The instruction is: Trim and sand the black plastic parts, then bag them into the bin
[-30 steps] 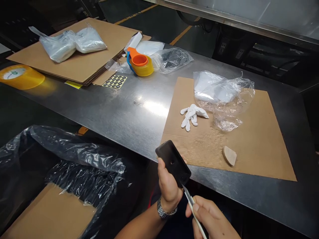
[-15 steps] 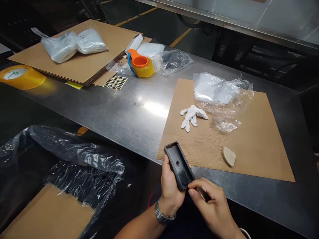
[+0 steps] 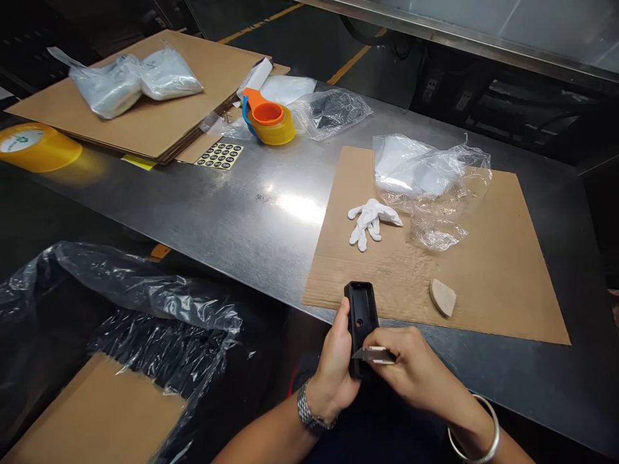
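A black rectangular tray-like part [image 3: 360, 309] with a small hole in its floor is held by my left hand [image 3: 334, 367], its thumb along the left side. My right hand [image 3: 411, 364] is closed round a knife [image 3: 374, 354] with a pointed metal blade, which lies across the lower end of the black part. Beyond my hands, on a cardboard sheet [image 3: 498, 277], are a white glove [image 3: 372, 222] and a beige rounded block [image 3: 442, 298].
Clear plastic bags [image 3: 425, 174] lie on the cardboard. On the metal table [image 3: 232, 225] are a tape roll [image 3: 278, 132], a sticker sheet [image 3: 220, 156] and stacked cardboard [image 3: 159, 135]. A plastic-lined box [image 3: 159, 290] stands at lower left.
The black part has turned more upright and moved slightly right in my left hand. My right hand has rotated, bringing the knife blade into view across the part's lower end.
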Demonstrator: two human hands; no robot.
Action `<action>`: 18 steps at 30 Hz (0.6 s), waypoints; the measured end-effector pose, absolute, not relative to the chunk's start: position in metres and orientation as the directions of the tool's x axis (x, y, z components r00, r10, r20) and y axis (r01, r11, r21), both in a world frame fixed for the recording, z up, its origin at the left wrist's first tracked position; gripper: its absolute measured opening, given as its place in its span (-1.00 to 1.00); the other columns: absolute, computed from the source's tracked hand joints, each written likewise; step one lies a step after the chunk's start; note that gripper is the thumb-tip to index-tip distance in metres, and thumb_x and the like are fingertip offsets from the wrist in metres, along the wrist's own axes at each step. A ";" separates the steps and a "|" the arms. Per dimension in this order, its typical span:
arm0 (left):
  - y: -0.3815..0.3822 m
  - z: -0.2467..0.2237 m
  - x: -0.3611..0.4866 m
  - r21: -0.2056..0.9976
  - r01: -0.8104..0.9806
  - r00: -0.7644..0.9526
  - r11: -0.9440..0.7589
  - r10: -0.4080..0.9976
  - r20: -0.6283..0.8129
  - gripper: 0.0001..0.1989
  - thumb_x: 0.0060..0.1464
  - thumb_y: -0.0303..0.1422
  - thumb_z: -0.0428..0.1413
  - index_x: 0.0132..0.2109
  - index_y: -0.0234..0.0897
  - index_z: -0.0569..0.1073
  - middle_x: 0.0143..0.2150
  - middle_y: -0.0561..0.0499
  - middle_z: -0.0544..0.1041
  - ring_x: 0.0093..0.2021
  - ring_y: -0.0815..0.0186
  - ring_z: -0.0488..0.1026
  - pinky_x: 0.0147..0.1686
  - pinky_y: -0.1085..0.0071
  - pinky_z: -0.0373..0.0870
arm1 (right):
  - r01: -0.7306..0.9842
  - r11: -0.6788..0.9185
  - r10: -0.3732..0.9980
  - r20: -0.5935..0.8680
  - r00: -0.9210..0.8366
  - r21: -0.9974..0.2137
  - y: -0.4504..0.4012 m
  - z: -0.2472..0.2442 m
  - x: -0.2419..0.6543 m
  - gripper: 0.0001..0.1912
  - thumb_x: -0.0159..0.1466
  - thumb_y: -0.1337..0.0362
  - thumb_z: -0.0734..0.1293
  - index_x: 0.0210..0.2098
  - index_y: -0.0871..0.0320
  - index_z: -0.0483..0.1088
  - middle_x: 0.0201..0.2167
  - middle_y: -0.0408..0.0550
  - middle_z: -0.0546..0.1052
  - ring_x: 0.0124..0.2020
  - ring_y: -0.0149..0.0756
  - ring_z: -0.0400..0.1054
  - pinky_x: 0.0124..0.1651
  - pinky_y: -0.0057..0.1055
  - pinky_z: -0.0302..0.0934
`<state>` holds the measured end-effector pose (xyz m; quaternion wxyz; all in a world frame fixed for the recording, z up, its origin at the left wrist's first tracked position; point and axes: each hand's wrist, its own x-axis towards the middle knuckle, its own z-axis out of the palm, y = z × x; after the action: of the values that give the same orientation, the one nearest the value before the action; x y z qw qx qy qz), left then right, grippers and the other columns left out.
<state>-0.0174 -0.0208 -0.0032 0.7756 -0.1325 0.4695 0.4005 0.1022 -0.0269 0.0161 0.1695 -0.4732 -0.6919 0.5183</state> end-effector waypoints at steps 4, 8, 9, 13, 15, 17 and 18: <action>-0.020 -0.005 -0.017 0.146 -0.714 0.290 0.684 0.479 -0.828 -0.55 0.17 -0.14 -0.10 -0.48 -0.39 0.43 -0.57 -0.03 0.47 -0.54 0.38 0.42 -0.47 0.49 0.36 | 0.417 0.052 0.792 -0.217 -0.571 -0.907 -0.026 0.019 0.107 -0.88 0.17 0.41 0.31 -0.28 0.13 0.41 -0.49 -0.23 0.46 -0.50 -0.51 0.27 -0.40 -0.59 0.09; -0.023 -0.007 -0.017 0.098 -0.676 0.384 0.730 0.463 -0.799 -0.53 0.15 -0.10 -0.09 -0.49 -0.38 0.43 -0.56 -0.04 0.47 -0.54 0.37 0.42 -0.46 0.47 0.36 | 0.403 0.098 0.775 -0.185 -0.605 -0.910 -0.026 0.019 0.109 -0.89 0.20 0.28 0.33 -0.26 0.12 0.44 -0.49 -0.21 0.49 -0.52 -0.51 0.29 -0.41 -0.58 0.09; -0.024 -0.007 -0.016 0.085 -0.665 0.407 0.742 0.455 -0.792 -0.53 0.15 -0.09 -0.09 -0.49 -0.38 0.43 -0.57 -0.04 0.46 -0.55 0.37 0.42 -0.48 0.47 0.36 | 0.401 0.106 0.772 -0.179 -0.610 -0.910 -0.026 0.019 0.109 -0.88 0.20 0.27 0.33 -0.27 0.12 0.45 -0.50 -0.20 0.50 -0.52 -0.51 0.29 -0.43 -0.58 0.09; -0.026 -0.004 -0.015 0.064 -0.655 0.420 0.753 0.433 -0.798 -0.54 0.16 -0.13 -0.10 -0.53 -0.35 0.40 -0.64 0.02 0.42 -0.62 0.40 0.37 -0.58 0.50 0.29 | 0.379 0.123 0.783 -0.144 -0.605 -0.917 -0.028 0.015 0.109 -0.89 0.22 0.31 0.31 -0.28 0.14 0.47 -0.52 -0.17 0.50 -0.53 -0.50 0.31 -0.44 -0.58 0.09; -0.026 -0.003 -0.015 0.055 -0.671 0.418 0.740 0.438 -0.796 -0.54 0.18 -0.16 -0.11 -0.54 -0.35 0.40 -0.65 0.03 0.41 -0.63 0.41 0.36 -0.57 0.51 0.29 | 0.367 0.138 0.794 -0.119 -0.596 -0.920 -0.028 0.013 0.110 -0.86 0.22 0.35 0.28 -0.27 0.14 0.48 -0.51 -0.16 0.51 -0.51 -0.50 0.33 -0.43 -0.58 0.10; -0.026 -0.003 -0.015 0.033 -0.668 0.435 0.743 0.427 -0.793 -0.53 0.18 -0.15 -0.11 -0.53 -0.37 0.41 -0.63 0.01 0.43 -0.61 0.40 0.38 -0.54 0.50 0.30 | 0.354 0.157 0.805 -0.088 -0.586 -0.922 -0.028 0.011 0.110 -0.83 0.22 0.40 0.27 -0.24 0.13 0.49 -0.49 -0.15 0.52 -0.50 -0.50 0.34 -0.42 -0.59 0.11; -0.026 -0.003 -0.015 0.019 -0.661 0.448 0.750 0.415 -0.792 -0.52 0.18 -0.14 -0.12 -0.54 -0.38 0.41 -0.63 -0.01 0.43 -0.61 0.39 0.38 -0.54 0.49 0.30 | 0.348 0.163 0.809 -0.077 -0.583 -0.923 -0.028 0.010 0.110 -0.82 0.22 0.41 0.26 -0.23 0.13 0.49 -0.50 -0.15 0.53 -0.51 -0.50 0.34 -0.42 -0.59 0.12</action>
<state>-0.0153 -0.0263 -0.0028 0.8378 -0.1479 0.4161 0.3209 0.1103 -0.0277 0.0103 0.2253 -0.3972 -0.7284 0.5108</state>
